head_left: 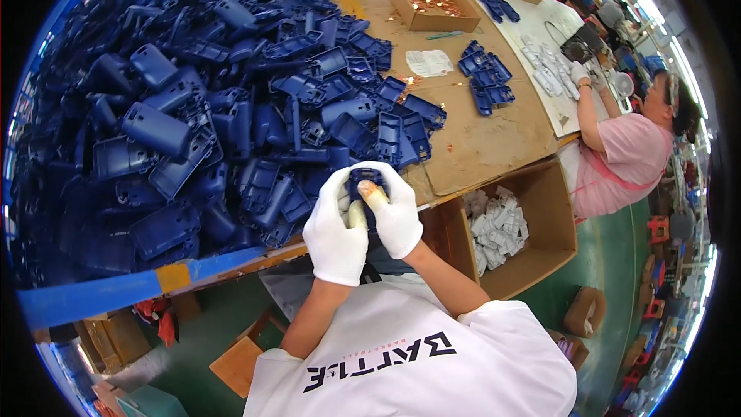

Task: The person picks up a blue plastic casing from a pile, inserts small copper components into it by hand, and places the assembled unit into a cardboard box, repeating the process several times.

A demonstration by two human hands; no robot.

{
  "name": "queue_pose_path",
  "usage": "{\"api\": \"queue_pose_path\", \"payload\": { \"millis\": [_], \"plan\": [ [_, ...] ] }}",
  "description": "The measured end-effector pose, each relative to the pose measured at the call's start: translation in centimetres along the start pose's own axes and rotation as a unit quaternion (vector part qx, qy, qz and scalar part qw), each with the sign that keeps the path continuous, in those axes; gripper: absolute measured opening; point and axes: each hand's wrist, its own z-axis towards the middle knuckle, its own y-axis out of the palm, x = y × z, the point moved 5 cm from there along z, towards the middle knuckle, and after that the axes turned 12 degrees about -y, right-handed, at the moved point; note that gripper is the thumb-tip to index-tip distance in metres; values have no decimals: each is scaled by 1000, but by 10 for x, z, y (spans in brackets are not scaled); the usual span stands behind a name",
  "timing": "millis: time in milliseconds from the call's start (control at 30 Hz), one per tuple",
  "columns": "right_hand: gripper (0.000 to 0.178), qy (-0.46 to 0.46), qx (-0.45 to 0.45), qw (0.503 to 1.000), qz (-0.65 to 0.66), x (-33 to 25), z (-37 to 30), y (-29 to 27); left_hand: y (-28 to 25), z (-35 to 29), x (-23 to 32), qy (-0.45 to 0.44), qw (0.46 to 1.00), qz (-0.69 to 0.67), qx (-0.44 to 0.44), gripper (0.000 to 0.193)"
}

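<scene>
Both hands wear white gloves, with yellowish coverings at the thumbs. Between them, in front of my chest at the table's edge, is a dark blue plastic housing [370, 220], partly hidden by fingers. My left hand [336, 233] is closed around its left side. Gripping the right side, my right hand [396, 212] has its thumb pressed onto the upper part of the piece. Just beyond lies a large heap of similar blue plastic housings [158, 130], nearest to my left hand.
A small group of blue housings [485, 77] lies on the cardboard-covered table [463, 147]. Behind stands a box of small copper-coloured parts [432, 23]. An open carton [552, 239] with white pieces [498, 228] stands below right. A co-worker in pink [629, 147] handles white parts nearby.
</scene>
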Motion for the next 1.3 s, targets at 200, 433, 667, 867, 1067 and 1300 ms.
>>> {"api": "queue_pose_path", "payload": {
  "millis": [200,433,667,867,1067,1300],
  "plan": [
    [18,16,-5,997,-74,5,2,-7,3,-4,-1,13,1000,11,-13,48],
    [19,15,-44,995,-85,-2,5,-12,3,-8,17,-35,997,-30,-68,54],
    [42,-72,-64,989,-109,-6,2,-11,7,-3,8,-33,994,-52,-87,51],
    [59,-92,-16,992,-88,-9,-2,-13,15,-9,-4,-137,941,-240,-195,41],
    [60,-134,-49,979,-148,-16,-7,-1,29,-15,-21,-119,931,-307,-154,40],
    [44,-295,-43,880,-369,-37,-25,-2,21,-4,-26,-263,780,-532,-199,54]
  ]
}}
